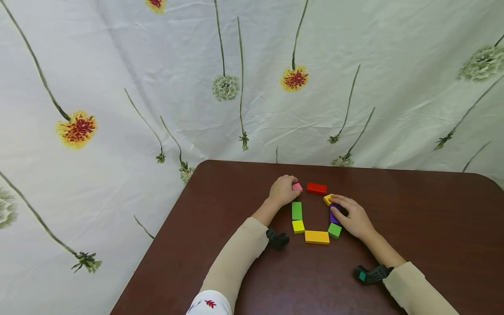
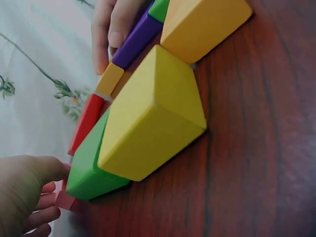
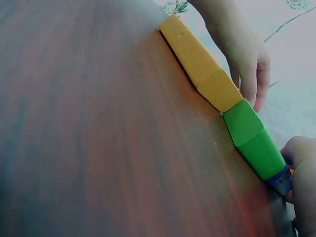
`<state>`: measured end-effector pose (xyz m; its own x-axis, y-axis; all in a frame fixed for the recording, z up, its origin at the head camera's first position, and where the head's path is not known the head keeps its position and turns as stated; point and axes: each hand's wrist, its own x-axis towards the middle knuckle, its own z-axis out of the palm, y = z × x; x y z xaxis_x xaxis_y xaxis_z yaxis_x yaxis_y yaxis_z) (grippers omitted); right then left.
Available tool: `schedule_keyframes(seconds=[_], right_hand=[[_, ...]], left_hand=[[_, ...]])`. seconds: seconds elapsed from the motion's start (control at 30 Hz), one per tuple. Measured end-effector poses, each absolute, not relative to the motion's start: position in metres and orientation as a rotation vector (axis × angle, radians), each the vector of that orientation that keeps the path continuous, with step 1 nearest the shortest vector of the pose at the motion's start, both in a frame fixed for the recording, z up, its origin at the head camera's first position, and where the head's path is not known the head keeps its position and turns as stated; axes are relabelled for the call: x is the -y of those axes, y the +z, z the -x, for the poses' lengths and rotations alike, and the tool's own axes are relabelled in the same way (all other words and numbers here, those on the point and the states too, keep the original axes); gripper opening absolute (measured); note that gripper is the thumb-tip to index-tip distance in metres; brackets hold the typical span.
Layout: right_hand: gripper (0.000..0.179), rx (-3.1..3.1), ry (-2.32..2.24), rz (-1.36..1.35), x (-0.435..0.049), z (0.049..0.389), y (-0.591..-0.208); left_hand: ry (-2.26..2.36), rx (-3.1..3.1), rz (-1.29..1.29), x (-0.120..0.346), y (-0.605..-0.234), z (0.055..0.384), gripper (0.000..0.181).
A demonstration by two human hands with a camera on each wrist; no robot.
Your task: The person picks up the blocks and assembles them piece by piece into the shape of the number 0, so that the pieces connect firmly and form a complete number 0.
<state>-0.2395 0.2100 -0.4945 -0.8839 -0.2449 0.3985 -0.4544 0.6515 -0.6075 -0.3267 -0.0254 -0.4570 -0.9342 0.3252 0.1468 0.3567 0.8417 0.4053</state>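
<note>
My left hand [image 1: 282, 190] pinches a small pink block [image 1: 297, 187] between thumb and fingers at the far left corner of a ring of blocks. On the ring's right side my right hand [image 1: 354, 218] reaches in with fairly straight fingers. One fingertip touches a small yellow-orange block [image 1: 327, 200], and the thumb lies at a purple block [image 1: 334, 214], partly covered by the hand. Between the two hands, at the back, is a red block [image 1: 316, 188]. Close to my left wrist, a long green block [image 1: 297, 211] meets a yellow block [image 2: 153, 118].
An orange block [image 1: 316, 237] forms the ring's near side, with a small green block [image 1: 334, 230] at its right corner. All lie on a dark brown table [image 1: 433, 227]. A flowered cloth [image 1: 177, 65] hangs behind the table's far edge. Each wrist wears a black strap.
</note>
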Motion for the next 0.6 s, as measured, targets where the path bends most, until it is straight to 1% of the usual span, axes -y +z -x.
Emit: schedule_keyframes(seconds=[0.23, 0.6], right_hand=[[0.032, 2.571, 1.069, -0.573, -0.209, 0.239, -0.494], [0.032, 2.570, 1.074, -0.564, -0.209, 0.239, -0.495]], left_hand=[[-0.672, 2.955, 0.502, 0.024, -0.458, 0.326, 0.036], [-0.793, 2.960, 0.443, 0.018, -0.455, 0.309, 0.033]])
